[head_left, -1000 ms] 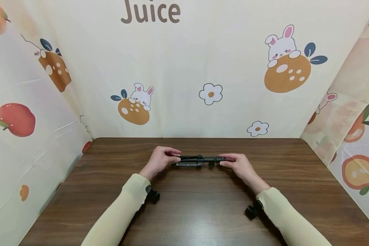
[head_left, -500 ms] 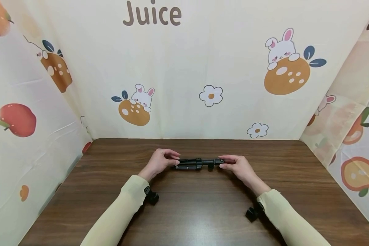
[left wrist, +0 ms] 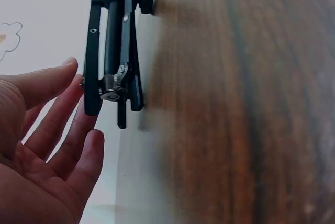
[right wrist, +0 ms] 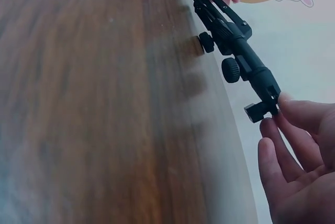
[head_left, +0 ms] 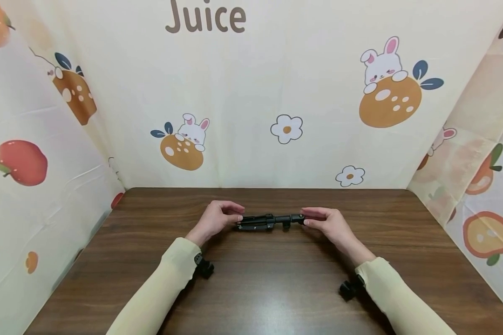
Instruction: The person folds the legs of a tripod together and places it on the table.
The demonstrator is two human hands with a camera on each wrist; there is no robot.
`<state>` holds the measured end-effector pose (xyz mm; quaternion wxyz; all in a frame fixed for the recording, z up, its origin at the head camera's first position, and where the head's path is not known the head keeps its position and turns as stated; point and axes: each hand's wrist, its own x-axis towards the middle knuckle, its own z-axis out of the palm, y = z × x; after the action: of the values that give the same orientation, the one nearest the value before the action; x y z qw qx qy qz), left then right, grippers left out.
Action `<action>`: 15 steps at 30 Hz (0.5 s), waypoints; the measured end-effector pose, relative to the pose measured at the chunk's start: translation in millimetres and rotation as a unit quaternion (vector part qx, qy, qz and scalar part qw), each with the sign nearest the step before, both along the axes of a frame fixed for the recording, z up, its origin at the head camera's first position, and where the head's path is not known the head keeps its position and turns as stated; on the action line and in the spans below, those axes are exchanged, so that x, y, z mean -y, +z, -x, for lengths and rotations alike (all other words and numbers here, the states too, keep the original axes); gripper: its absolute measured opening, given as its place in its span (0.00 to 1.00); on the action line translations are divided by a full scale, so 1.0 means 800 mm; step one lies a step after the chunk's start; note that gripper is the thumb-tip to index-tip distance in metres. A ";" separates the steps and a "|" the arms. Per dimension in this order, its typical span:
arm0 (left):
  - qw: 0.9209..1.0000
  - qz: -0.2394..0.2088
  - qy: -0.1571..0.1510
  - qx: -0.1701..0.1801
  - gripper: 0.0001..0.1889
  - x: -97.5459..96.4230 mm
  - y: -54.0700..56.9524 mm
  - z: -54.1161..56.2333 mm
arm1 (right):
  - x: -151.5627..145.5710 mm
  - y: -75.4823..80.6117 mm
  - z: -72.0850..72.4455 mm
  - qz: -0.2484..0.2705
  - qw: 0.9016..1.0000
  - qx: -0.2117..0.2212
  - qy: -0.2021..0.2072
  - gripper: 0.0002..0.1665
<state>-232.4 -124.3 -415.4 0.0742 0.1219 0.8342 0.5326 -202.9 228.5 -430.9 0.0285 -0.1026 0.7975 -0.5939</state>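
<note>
A small black folded tripod (head_left: 272, 221) lies lengthwise on the brown wooden table (head_left: 251, 274), close to its far edge. Its legs (left wrist: 92, 51) point left, and its column with a round knob (right wrist: 231, 70) runs to the right. My left hand (head_left: 215, 218) is at the leg end; in the left wrist view its thumb stands apart from the legs and the other fingers lie loosely behind them. At the head end is my right hand (head_left: 329, 225), fingers relaxed; in the right wrist view its thumb tip is very near the tripod head (right wrist: 266, 89), contact unclear.
A pale curtain (head_left: 251, 93) with printed fruit, rabbits and flowers hangs behind the table, and more printed cloth (head_left: 29, 209) flanks its sides. Each wrist wears a black camera mount (head_left: 204, 267) below a cream sleeve (head_left: 159, 284).
Both hands have loosened from the tripod: my right hand has shifted slightly right and my left slightly left. The tripod, lowered slightly toward me earlier, now lies nearly unmoved.
</note>
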 end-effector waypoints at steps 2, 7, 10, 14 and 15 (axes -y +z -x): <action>1.000 -0.007 0.001 -0.004 0.12 0.001 0.003 -0.001 | -0.002 0.003 -0.001 0.012 1.000 -0.001 0.001 0.26; 1.000 -0.014 -0.001 -0.027 0.13 0.009 0.008 -0.007 | -0.010 0.009 -0.005 0.016 1.000 -0.007 -0.005 0.26; 0.999 -0.005 -0.007 -0.043 0.12 0.015 0.013 -0.013 | -0.017 0.012 -0.009 0.010 1.000 -0.020 -0.012 0.26; 0.998 0.018 -0.019 -0.064 0.09 0.026 0.021 -0.027 | -0.027 0.015 -0.018 0.004 0.999 -0.040 -0.016 0.26; 0.997 0.024 -0.022 -0.068 0.08 0.029 0.023 -0.030 | -0.029 0.016 -0.021 0.003 0.999 -0.045 -0.015 0.27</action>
<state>-208.1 -147.2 -397.1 0.0316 0.1744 0.8470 0.5011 -186.0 251.9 -417.8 -0.0165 -0.1168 0.7979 -0.5911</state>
